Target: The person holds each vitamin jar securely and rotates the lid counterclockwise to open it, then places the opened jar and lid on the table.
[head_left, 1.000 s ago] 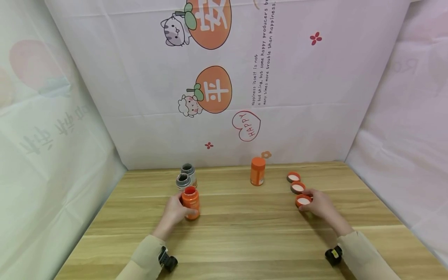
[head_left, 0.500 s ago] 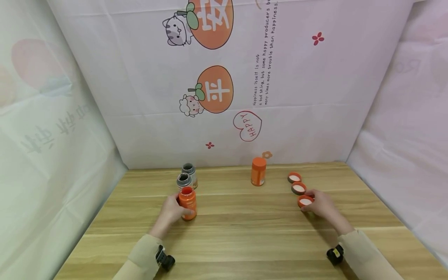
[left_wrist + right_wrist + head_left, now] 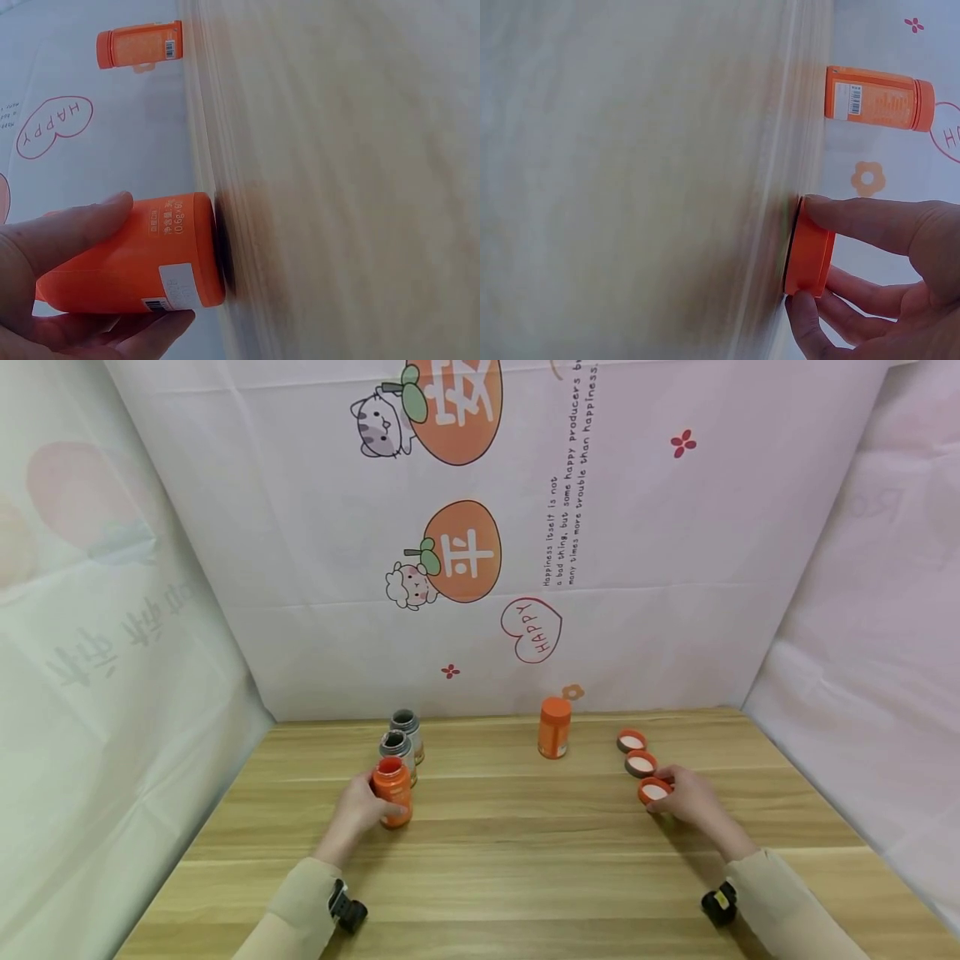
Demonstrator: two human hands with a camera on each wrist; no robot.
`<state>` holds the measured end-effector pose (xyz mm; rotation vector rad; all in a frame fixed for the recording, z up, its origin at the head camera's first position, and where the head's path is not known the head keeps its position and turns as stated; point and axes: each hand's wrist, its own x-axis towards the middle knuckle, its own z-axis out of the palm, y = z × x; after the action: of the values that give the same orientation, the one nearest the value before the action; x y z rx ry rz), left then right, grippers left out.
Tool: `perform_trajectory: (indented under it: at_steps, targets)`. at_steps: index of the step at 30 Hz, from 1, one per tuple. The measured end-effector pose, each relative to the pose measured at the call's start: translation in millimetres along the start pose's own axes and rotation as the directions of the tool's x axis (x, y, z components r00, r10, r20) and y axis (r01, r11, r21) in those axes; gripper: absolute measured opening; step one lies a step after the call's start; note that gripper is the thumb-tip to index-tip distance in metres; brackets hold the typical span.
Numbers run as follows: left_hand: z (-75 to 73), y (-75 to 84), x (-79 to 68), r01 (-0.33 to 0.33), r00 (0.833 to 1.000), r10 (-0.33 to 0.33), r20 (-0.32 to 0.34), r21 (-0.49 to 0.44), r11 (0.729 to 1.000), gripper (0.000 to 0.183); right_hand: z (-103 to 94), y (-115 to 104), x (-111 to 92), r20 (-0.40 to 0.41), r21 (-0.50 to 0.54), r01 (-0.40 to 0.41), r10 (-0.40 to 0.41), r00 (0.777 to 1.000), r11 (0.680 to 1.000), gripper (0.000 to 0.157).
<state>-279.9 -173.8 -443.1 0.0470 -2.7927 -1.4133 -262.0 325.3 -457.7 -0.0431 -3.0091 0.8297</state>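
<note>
One uncapped orange jar [image 3: 393,793] and one orange cap [image 3: 655,792] — both held, well apart.

Left of centre, we see the left hand [image 3: 358,810] gripping the jar's body roughly upright, which leaves its mouth uncovered; at right, the right hand [image 3: 690,795] pinches the cap's rim, white lining up. Grey-necked jars [image 3: 397,750] and other caps [image 3: 641,765] sit just behind, seemingly kept in rows. Between the hands the tabletop [image 3: 525,852] runs wide — ample sideways room, we judge, but less toward the back edge, near the capped jar [image 3: 555,732].
</note>
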Motion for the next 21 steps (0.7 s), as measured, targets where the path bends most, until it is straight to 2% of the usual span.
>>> perform_trajectory:
  at_steps: [6,12,21]
  targets:
    - [-2.1,-1.8,2.5,0.004,1.0,-0.004,-0.006,0.019,1.0,0.063,-1.3,-1.4,0.0,0.007,0.003,-0.011,0.011,1.0,1.0,0.063]
    - [-2.9,-4.0,3.9,-0.023,1.0,0.024,-0.02,0.061,0.998,0.058,-1.1,-0.8,0.2,0.001,0.001,-0.001,0.001,1.0,1.0,0.063]
    - [-4.4,-4.5,5.5,-0.023,1.0,0.024,-0.003,0.113,0.993,0.055,-2.0,0.0,0.4,0.003,0.014,-0.007,0.007,1.0,1.0,0.063]
